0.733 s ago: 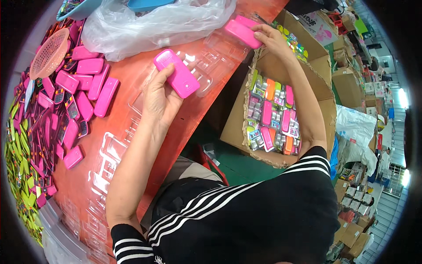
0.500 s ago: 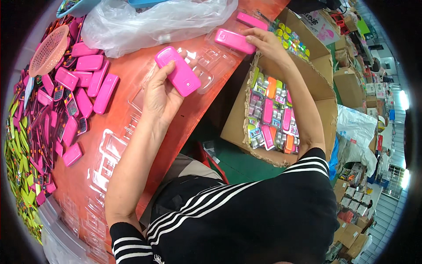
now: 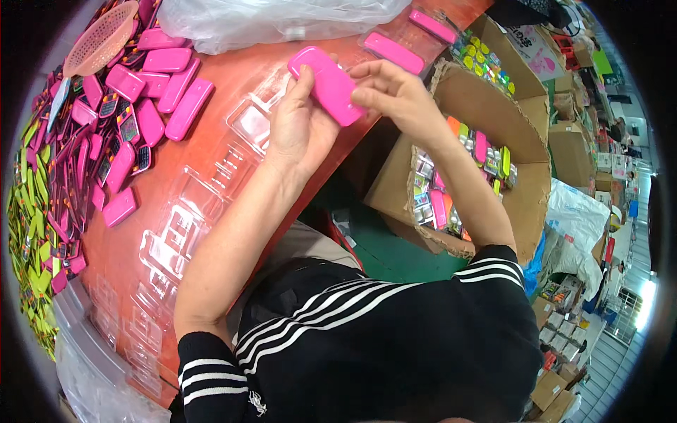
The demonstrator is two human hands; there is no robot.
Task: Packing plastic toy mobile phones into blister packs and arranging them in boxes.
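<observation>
A pink toy phone (image 3: 323, 83) with rounded ends lies tilted across my left hand (image 3: 302, 127), the thumb on its face and the fingers hidden underneath. My right hand (image 3: 398, 99) is closed at the phone's lower right end, its fingertips against the edge. Beyond the right hand, another pink toy phone (image 3: 395, 53) lies in a clear plastic tray, and one more pink toy phone (image 3: 432, 27) rests farther back. Empty clear blister trays (image 3: 250, 120) are spread over the red table (image 3: 211, 148).
Loose pink toy phones (image 3: 189, 109) and lime-green pieces (image 3: 32, 211) heap up on the left beside an orange basket (image 3: 102, 39). A plastic bag (image 3: 282, 21) covers the back. At right, a cardboard box (image 3: 525, 183) holds packed toys below my right forearm.
My right hand has let go of the phone in the tray and come to the one in my left hand. The view has shifted slightly.
</observation>
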